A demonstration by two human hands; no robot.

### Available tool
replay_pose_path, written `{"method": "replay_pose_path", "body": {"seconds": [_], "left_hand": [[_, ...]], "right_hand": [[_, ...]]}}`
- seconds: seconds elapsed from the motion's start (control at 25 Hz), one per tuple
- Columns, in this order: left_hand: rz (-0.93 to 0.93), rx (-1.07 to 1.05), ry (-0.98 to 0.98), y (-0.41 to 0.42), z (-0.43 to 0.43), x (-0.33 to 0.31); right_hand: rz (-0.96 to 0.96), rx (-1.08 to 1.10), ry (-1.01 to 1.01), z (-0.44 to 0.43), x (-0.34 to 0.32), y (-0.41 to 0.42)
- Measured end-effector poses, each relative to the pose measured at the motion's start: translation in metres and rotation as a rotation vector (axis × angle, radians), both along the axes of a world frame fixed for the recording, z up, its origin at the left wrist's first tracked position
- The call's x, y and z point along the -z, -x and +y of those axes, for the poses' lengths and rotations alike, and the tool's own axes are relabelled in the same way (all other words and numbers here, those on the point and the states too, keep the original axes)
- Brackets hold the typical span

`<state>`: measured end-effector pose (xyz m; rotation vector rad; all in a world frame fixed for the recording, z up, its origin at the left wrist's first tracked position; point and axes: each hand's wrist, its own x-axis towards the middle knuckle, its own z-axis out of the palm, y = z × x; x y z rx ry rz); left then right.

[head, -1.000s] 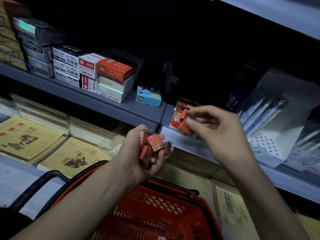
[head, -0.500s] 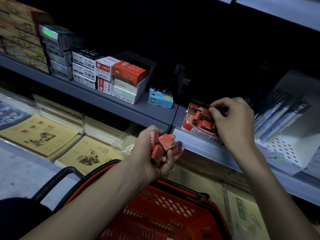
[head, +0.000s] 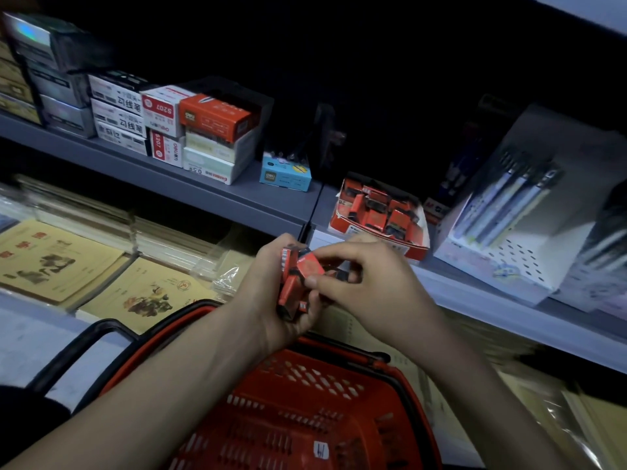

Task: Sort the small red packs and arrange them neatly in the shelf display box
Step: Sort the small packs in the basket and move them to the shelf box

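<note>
My left hand grips a bunch of small red packs in its palm, just below the grey shelf edge. My right hand has come to that bunch, with thumb and forefinger pinching the top red pack. The red and white display box stands on the shelf just above and to the right of both hands. Several red packs lie inside it, some tilted and jumbled.
A red shopping basket with black handles hangs below my arms. Stacked stationery boxes and a small blue box sit left on the shelf, a white pen display right. Yellow notebooks lie on the lower shelf.
My right hand has left the display box and moved down and left to the bunch in my left hand, where it now pinches a pack.
</note>
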<state>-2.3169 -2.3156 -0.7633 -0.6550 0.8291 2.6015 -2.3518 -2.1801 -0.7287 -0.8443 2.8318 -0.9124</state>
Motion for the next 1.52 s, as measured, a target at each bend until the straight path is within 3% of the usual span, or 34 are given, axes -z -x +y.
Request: {"method": "replay_pose_path", "body": {"seconds": [0.16, 0.28, 0.44, 0.6, 0.88, 1.0, 1.08, 1.2, 1.36, 1.52], "left_hand": [[0.013, 0.011, 0.046, 0.0, 0.005, -0.002], [0.015, 0.028, -0.015, -0.001, 0.006, -0.002], [-0.024, -0.028, -0.094, 0.001, 0.001, -0.001], [-0.024, -0.051, -0.096, 0.002, -0.001, 0.0], [-0.035, -0.049, -0.091, 0.0, 0.002, 0.0], [-0.022, -0.045, -0.084, -0.001, 0.002, -0.004], [0.0, -0.025, -0.072, -0.001, 0.002, -0.005], [0.02, 0.013, -0.054, 0.0, 0.002, -0.003], [0.002, 0.029, -0.03, 0.003, 0.001, 0.002], [0.005, 0.055, -0.024, 0.005, 0.001, 0.002]], "right_hand": [[-0.02, 0.061, 0.09, 0.002, -0.001, 0.001], [-0.036, 0.085, 0.27, 0.003, -0.004, 0.003], [0.104, 0.328, 0.459, 0.025, -0.02, 0.025], [0.347, 0.566, 0.347, 0.042, -0.019, 0.039], [0.493, 0.592, -0.044, 0.046, -0.005, 0.044], [0.483, 0.491, 0.073, 0.04, -0.02, 0.028], [0.267, 0.274, 0.166, 0.03, -0.027, 0.011], [-0.075, 0.019, 0.069, 0.016, -0.024, -0.008], [0.055, -0.112, -0.017, 0.018, -0.024, -0.008], [0.035, -0.193, -0.045, 0.023, -0.025, -0.005]]}}
